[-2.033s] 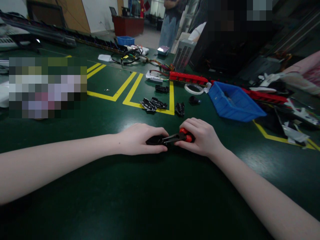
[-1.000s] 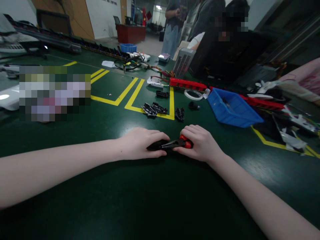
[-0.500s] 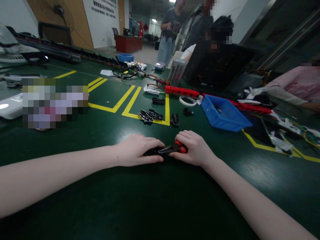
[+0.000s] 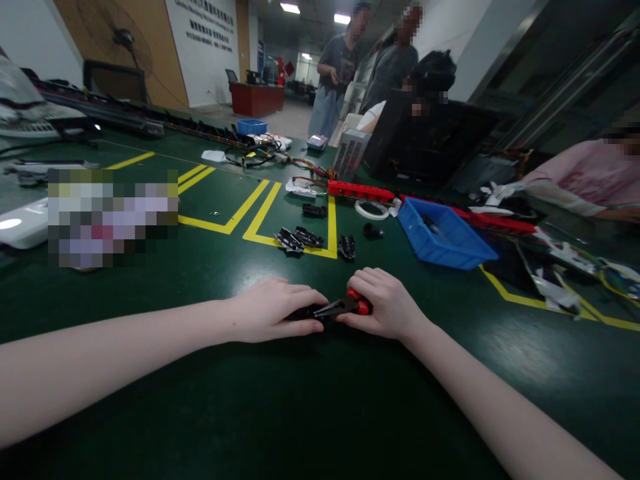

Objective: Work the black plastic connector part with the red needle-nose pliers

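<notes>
My left hand [image 4: 273, 310] lies on the green table [image 4: 300, 413], fingers closed over a small black part [image 4: 300, 312] that is mostly hidden under them. My right hand [image 4: 383, 308] is wrapped round the red handles of pliers [image 4: 345, 305]. The dark jaws of the pliers point left and meet the black part at my left fingertips. Both hands rest low on the table surface, close together.
Several loose black parts [image 4: 300, 238] lie on the yellow floor-style lines beyond my hands. A blue bin [image 4: 443, 235], a tape ring [image 4: 371, 209], red strips [image 4: 360, 191] and cables sit farther back. A seated person's pink sleeve [image 4: 575, 183] is at the right; other people stand behind.
My head has tilted up, so the hands sit lower in the picture and more of the room shows. The hands keep the same hold on the pliers and the black part.
</notes>
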The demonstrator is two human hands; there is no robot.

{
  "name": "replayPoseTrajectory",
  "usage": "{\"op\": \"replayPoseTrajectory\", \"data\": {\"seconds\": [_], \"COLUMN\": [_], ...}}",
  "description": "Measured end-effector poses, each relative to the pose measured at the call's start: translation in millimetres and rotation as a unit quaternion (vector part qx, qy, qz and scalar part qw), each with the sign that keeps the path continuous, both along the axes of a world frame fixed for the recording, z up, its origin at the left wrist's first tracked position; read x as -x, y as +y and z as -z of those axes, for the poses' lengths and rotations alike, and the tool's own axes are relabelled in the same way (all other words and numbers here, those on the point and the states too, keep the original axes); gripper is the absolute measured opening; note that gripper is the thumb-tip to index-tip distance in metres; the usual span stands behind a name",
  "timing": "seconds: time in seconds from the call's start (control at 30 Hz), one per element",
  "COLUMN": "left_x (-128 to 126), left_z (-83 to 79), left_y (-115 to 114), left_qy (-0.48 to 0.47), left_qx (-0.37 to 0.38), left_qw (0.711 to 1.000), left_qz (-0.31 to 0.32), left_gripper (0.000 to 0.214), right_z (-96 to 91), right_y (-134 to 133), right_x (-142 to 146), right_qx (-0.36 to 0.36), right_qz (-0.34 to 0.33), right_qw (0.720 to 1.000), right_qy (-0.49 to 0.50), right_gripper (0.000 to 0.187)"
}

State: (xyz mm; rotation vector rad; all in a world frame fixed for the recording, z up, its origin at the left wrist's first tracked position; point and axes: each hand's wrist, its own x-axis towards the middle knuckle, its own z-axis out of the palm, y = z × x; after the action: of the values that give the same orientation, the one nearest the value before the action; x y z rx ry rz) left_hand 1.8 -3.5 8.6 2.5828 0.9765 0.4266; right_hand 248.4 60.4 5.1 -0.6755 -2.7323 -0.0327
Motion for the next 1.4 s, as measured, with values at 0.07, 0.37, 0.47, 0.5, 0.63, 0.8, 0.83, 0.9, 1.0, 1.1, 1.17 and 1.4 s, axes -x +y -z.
{"op": "replayPoseTrajectory", "data": {"seconds": [0.07, 0.37, 0.47, 0.5, 0.63, 0.8, 0.83, 0.9, 1.0, 1.1, 1.17, 1.4], "left_x": [0, -1, -1, -1, -2, -2, -1, -1, -2, -3, -3, -5], "left_z": [0.4, 2.2, 2.9, 2.7, 1.0, 0.1, 0.2, 0.4, -0.3, -3.3, -6.0, -9.6], "left_y": [0, 0, 0, -1, -1, 0, 0, 0, -1, -3, -4, -5], "left_qy": [0.006, 0.023, 0.023, 0.022, 0.019, 0.017, 0.017, 0.015, 0.010, 0.003, 0.004, 0.020], "left_qx": [-0.006, -0.028, -0.025, -0.022, -0.016, -0.015, -0.016, -0.016, -0.007, 0.005, 0.012, 0.006], "left_qw": [1.000, 0.999, 0.999, 1.000, 1.000, 1.000, 1.000, 1.000, 1.000, 1.000, 1.000, 1.000], "left_qz": [0.002, 0.002, 0.000, 0.001, 0.003, 0.003, 0.003, 0.004, 0.003, -0.006, -0.010, -0.013], "left_gripper": [0.031, 0.031, 0.031, 0.031, 0.031, 0.032, 0.032, 0.032, 0.032, 0.030, 0.029, 0.028], "right_z": [0.0, 1.1, 1.1, 1.0, 0.2, 0.3, 0.3, 0.3, 0.1, 0.0, -0.1, 0.0], "right_y": [0, 2, 1, 1, 0, 1, 1, 1, 1, 0, 0, 0], "right_x": [0, -1, -1, -1, -1, 0, 0, 0, -1, -2, -2, -1], "right_qx": [0.001, 0.004, 0.003, 0.003, 0.000, -0.006, -0.007, -0.009, -0.011, -0.013, -0.016, -0.031], "right_qz": [-0.002, -0.001, -0.001, -0.001, -0.003, -0.002, -0.002, -0.002, -0.004, -0.004, -0.006, -0.006], "right_qw": [1.000, 1.000, 1.000, 1.000, 1.000, 1.000, 1.000, 1.000, 1.000, 1.000, 1.000, 0.999], "right_qy": [-0.003, -0.015, -0.015, -0.016, -0.019, -0.022, -0.022, -0.021, -0.018, -0.006, 0.006, 0.013], "right_gripper": [0.042, 0.044, 0.045, 0.045, 0.045, 0.046, 0.046, 0.045, 0.043, 0.044, 0.045, 0.043]}}
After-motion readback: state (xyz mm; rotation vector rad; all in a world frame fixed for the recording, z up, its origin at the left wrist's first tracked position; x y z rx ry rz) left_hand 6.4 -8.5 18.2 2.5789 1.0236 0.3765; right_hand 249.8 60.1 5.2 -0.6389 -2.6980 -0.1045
